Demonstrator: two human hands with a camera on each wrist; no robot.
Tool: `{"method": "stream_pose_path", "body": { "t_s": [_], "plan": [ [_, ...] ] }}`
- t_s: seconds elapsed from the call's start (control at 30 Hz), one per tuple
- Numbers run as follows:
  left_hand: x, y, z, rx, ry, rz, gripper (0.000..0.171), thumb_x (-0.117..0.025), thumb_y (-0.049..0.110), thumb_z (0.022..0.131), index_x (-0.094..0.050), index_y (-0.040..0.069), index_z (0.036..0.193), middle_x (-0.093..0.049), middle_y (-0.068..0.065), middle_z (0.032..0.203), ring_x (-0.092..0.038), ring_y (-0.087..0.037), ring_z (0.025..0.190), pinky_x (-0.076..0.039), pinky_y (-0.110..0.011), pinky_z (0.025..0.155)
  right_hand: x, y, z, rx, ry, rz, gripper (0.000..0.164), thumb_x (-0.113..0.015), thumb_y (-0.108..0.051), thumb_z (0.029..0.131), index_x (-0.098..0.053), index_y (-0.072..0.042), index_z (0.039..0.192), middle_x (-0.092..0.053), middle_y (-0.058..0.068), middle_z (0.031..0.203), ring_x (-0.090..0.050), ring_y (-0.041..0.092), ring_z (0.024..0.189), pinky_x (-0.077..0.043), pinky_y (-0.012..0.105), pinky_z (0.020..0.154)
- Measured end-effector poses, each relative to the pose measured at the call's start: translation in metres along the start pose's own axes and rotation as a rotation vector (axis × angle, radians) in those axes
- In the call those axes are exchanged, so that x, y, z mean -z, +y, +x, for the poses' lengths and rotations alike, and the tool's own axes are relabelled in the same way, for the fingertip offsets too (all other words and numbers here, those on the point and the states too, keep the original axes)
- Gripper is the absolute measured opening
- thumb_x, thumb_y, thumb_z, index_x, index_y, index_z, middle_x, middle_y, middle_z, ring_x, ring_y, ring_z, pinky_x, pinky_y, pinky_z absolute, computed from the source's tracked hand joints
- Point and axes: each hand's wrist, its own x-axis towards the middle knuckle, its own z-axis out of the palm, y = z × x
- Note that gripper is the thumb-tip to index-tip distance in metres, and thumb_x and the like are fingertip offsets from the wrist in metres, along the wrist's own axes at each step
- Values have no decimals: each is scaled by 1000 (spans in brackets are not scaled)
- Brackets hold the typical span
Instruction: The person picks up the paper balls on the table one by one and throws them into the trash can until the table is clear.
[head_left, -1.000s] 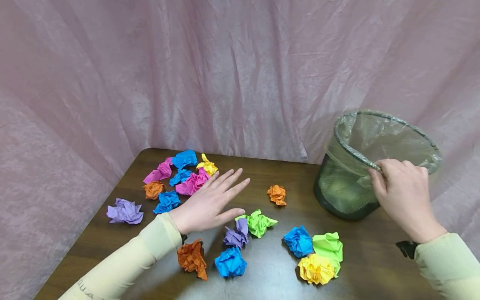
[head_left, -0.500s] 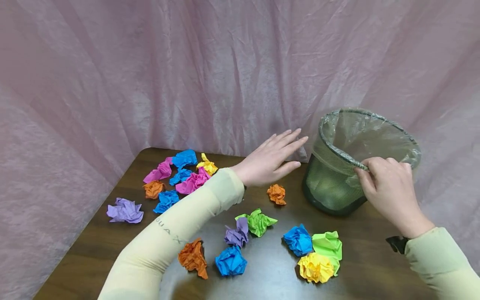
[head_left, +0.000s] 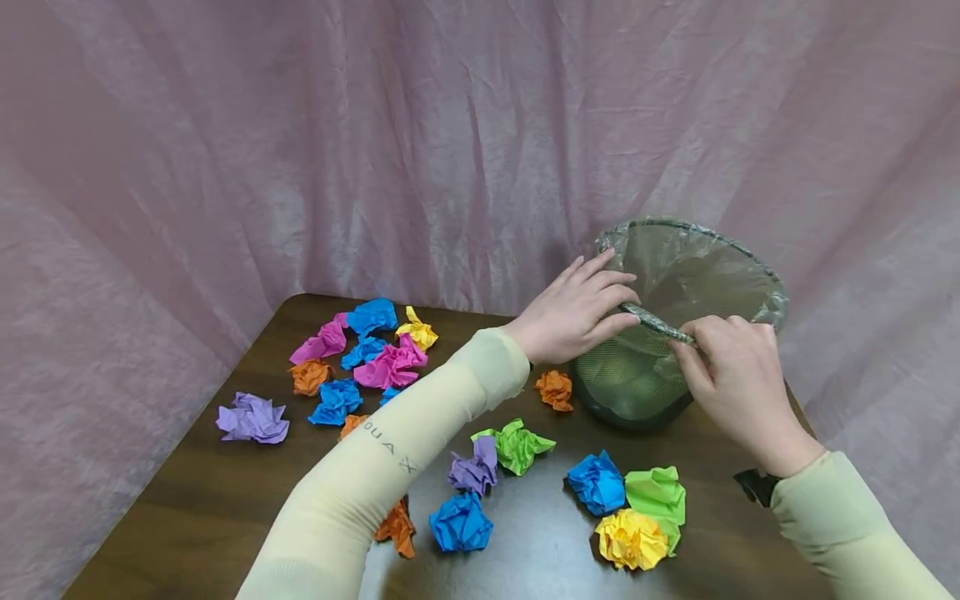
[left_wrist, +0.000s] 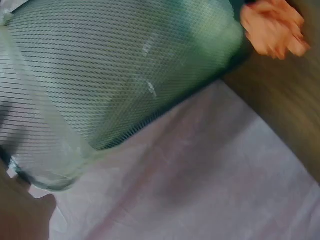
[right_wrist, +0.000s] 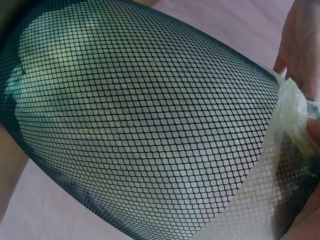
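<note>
A black mesh wastebasket (head_left: pixel 630 387) with a clear plastic liner stands at the right of the table, its mouth leaning toward the right. My right hand (head_left: pixel 738 387) grips the near part of its lined rim, fingers over the edge and thumb outside. At the left part of the rim is my left hand (head_left: pixel 577 312), its fingers extended and touching or just over the edge; blur in the left wrist view hides the exact contact. Through the mesh, pale green and yellowish shapes (right_wrist: pixel 55 60) show at the bottom. An orange crumpled paper ball (head_left: pixel 555 390) lies just left of the wastebasket.
Blue, green and yellow paper balls (head_left: pixel 632 539) lie at the front right. Purple, green and blue ones (head_left: pixel 461 522) sit near the middle. A multicoloured cluster (head_left: pixel 390 365) covers the back left, partly behind my left sleeve (head_left: pixel 390 454). A pink curtain (head_left: pixel 450 150) hangs behind the table.
My left hand has moved from above the back-left paper balls rightward to the wastebasket's rim. The wastebasket has shifted left, with my right hand gripping it throughout.
</note>
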Motion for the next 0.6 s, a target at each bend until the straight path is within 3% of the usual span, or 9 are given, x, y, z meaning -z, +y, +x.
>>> {"method": "stream_pose_path", "body": {
  "t_s": [0.1, 0.27, 0.37, 0.6],
  "plan": [
    [-4, -5, -1, -30, 65, 46, 40, -40, 55, 107, -62, 28, 127, -56, 8, 141, -20, -20, 154, -4, -44, 125, -3, -3, 2, 4, 2, 6, 13, -79, -2, 84, -68, -7, 89, -54, -3, 67, -41, 20, 64, -27, 45, 67],
    [-6, -13, -7, -97, 123, 129, 35, -46, 50, 107, -63, 20, 112, -61, 5, 116, -48, -21, 130, -4, -42, 125, -8, -8, 4, 6, -7, 25, 13, -79, -3, 85, -68, -9, 89, -56, -3, 69, -41, 19, 65, -28, 44, 68],
    [-5, -17, -12, -127, 148, 152, 33, -49, 47, 107, -62, 17, 107, -59, 3, 105, -53, -21, 116, -6, -41, 125, -11, -11, 7, 11, -19, 40, 13, -79, -4, 86, -68, -10, 89, -56, -4, 70, -39, 17, 65, -27, 43, 69],
    [3, -25, -26, -140, 178, 135, 31, -53, 44, 106, -61, 15, 102, -57, 2, 100, -53, -25, 111, -12, -42, 125, -17, -19, 15, 28, -30, 50, 11, -78, -7, 88, -68, -10, 90, -63, -2, 75, -41, 18, 66, -28, 42, 69]
  ]
}}
